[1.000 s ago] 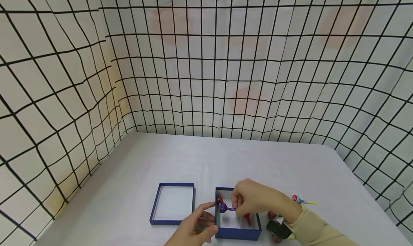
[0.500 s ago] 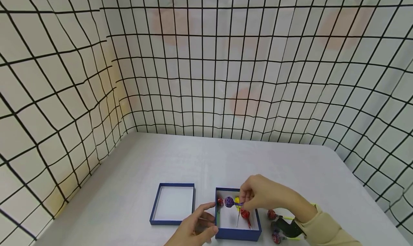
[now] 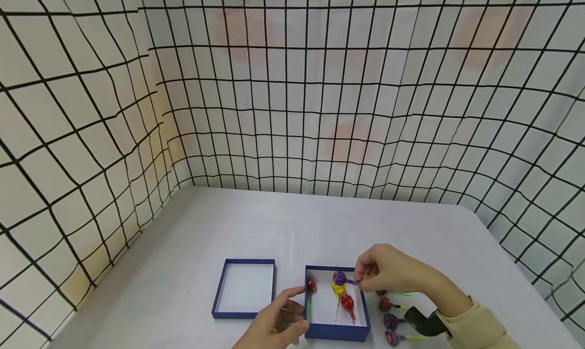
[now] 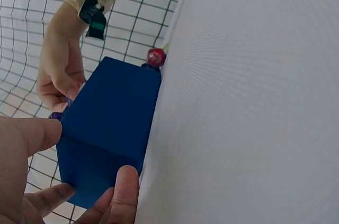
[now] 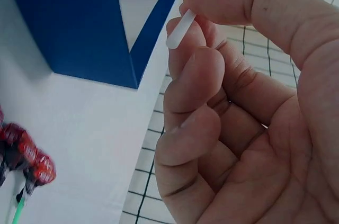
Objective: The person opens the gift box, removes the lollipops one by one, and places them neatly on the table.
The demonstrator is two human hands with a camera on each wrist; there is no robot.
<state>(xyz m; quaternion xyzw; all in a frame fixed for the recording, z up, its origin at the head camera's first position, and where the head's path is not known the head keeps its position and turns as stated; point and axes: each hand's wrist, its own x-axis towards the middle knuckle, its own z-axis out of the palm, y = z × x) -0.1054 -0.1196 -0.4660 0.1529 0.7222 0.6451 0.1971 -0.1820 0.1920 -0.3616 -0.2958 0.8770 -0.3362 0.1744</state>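
My right hand [image 3: 386, 267] pinches a purple-wrapped lollipop [image 3: 339, 278] by its stick, over the far right part of an open blue box [image 3: 337, 331]. In the right wrist view, the white stick end [image 5: 181, 29] shows between thumb and fingers. Inside the box are a dark red lollipop [image 3: 312, 286] along the left wall, a yellow one [image 3: 338, 290] and a bright red one [image 3: 347, 302] at the right. My left hand [image 3: 279, 321] rests spread against the box's left side, its fingertips touching the blue wall in the left wrist view.
Left of the box lies its blue-rimmed lid [image 3: 244, 288], white inside up. Several lollipops are lined up to its right, among them a red one [image 3: 385, 303] and a purple one [image 3: 391, 337]. A black net [image 3: 285, 110] surrounds the white table [image 3: 283, 227].
My right hand has carried the purple lollipop from the box's left side to the far right, uncovering the yellow and red ones. My left hand stays against the box.
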